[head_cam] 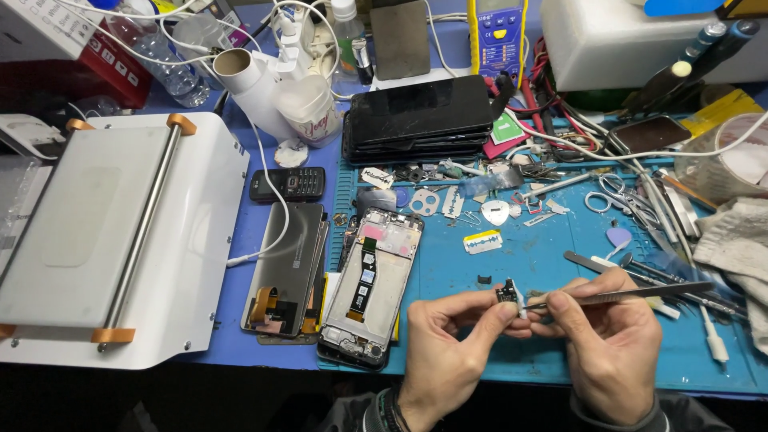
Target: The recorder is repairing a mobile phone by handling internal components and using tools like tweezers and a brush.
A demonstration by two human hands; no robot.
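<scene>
Pinching a small black component [505,293] between thumb and forefinger above the blue mat [448,272], the left hand [448,344] holds it firmly. The right hand [608,344] grips metal tweezers [632,294], tips at its white tab. Best practice: steady wrists, gentle pull, clear of the opened phone [370,288].

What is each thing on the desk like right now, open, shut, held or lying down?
Small black phone part: pinched in left hand.
Silver metal tweezers: held in right hand, tips at the part.
Opened smartphone: back off, insides showing, lying flat.
Black keypad phone: lying flat, screen dark.
Steel scissors: lying flat.
</scene>
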